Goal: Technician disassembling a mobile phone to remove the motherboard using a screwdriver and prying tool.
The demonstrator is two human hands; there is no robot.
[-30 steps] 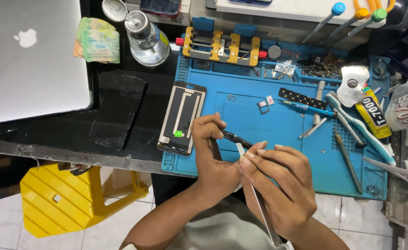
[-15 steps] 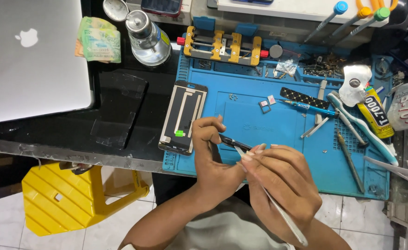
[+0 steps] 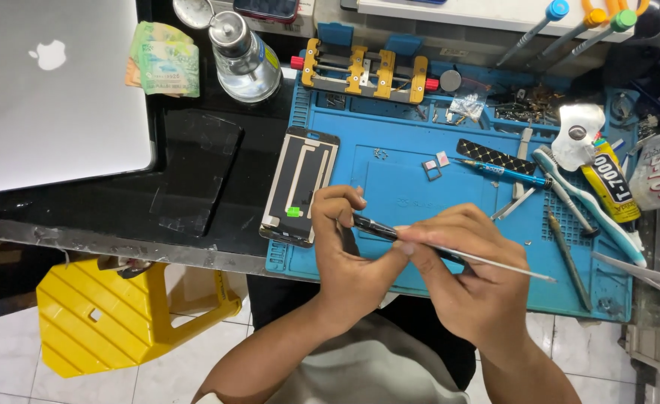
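My left hand (image 3: 345,251) grips one end of a thin black part (image 3: 371,224), held edge-on above the near edge of the blue work mat (image 3: 397,150). My right hand (image 3: 468,280) meets it from the right, fingers pinched on a long thin metal tool (image 3: 495,263). The tool's free end points right, over the mat. A phone frame (image 3: 300,187) with a small green tab lies flat just left of my left hand, on the mat's left edge.
On the mat lie a blue screwdriver (image 3: 502,170), a toothbrush (image 3: 584,202), a yellow glue tube (image 3: 610,183) and a yellow clamp fixture (image 3: 364,71). Left are a silver laptop (image 3: 53,90), a black glass panel (image 3: 195,172), a glass bottle (image 3: 244,56) and banknotes (image 3: 162,60). A yellow stool (image 3: 120,314) stands below.
The metal tool's free end has swung from pointing down toward my body to pointing right, nearly level. Both hands stay together over the mat's near edge.
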